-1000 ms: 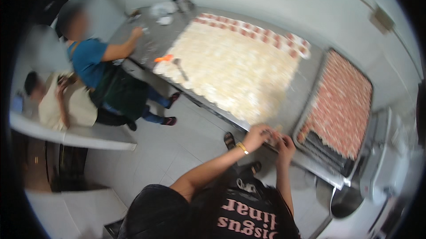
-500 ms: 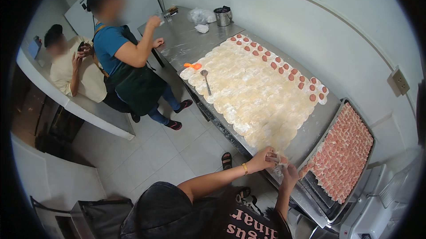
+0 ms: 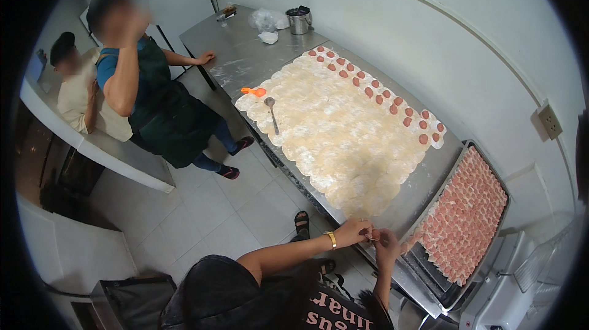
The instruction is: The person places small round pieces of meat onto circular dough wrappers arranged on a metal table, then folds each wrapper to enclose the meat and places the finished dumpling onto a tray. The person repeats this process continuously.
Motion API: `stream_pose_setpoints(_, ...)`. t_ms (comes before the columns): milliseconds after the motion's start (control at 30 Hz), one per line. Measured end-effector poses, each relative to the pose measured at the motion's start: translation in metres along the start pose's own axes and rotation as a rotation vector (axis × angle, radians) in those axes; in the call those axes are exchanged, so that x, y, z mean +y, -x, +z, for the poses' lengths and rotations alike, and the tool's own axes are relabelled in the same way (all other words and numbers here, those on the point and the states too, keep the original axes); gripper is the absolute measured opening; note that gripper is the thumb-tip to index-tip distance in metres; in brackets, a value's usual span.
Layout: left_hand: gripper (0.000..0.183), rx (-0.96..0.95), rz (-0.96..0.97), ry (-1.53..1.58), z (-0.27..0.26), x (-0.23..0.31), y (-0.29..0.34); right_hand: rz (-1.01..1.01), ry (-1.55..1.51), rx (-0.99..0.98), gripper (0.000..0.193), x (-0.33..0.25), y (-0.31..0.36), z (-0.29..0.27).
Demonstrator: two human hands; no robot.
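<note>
Over the near table edge, my left hand (image 3: 354,232), with a gold-coloured band at its wrist, is closed on a small dumpling (image 3: 370,234) of wrapper and reddish meat. My right hand (image 3: 387,246) pinches the same dumpling from the other side; the fingers partly cover it. Beyond them, overlapping round dough wrappers (image 3: 343,127), dusted with flour, spread over the steel table (image 3: 423,194). Balls of meat (image 3: 423,139) sit on the wrappers along the far edge. Right of my hands, a dark tray (image 3: 425,267) carries rows of filled dumplings (image 3: 469,213).
On the wrappers' left side lie a spoon (image 3: 272,115) and an orange tool (image 3: 253,92). A metal pot (image 3: 299,21) and plastic bags (image 3: 264,20) stand farther back. A co-worker in a dark apron (image 3: 178,109) rests one hand on the table; another person (image 3: 80,97) is behind.
My hands have drawn closer together around the dumpling, and its wrapper looks more gathered. The aproned co-worker has raised one hand toward the head. The view has shifted slightly.
</note>
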State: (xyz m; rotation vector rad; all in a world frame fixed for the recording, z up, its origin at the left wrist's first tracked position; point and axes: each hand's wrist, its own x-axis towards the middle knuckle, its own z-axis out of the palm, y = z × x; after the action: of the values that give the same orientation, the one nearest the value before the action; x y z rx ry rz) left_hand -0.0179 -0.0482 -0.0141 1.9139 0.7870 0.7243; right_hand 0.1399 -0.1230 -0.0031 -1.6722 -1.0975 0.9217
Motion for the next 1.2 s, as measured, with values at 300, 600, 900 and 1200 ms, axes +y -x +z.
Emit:
stream_pose_setpoints(300,0.037,-0.101,-0.106,-0.12,0.008,0.009,0.001,-0.254,0.493,0.09,0.03,-0.004,0.01,0.005)
stream_pose_setpoints(600,0.032,-0.196,-0.058,-0.098,0.004,-0.003,-0.002,-0.281,0.551,0.124,0.028,-0.009,0.013,0.006)
stream_pose_setpoints(900,0.031,-0.137,-0.078,-0.237,0.004,0.008,-0.01,-0.283,0.551,0.184,0.029,-0.007,0.009,0.005)
stream_pose_setpoints(1200,0.025,-0.209,-0.185,-0.04,-0.003,0.012,-0.01,-0.229,0.372,0.226,0.032,-0.014,0.014,0.01)
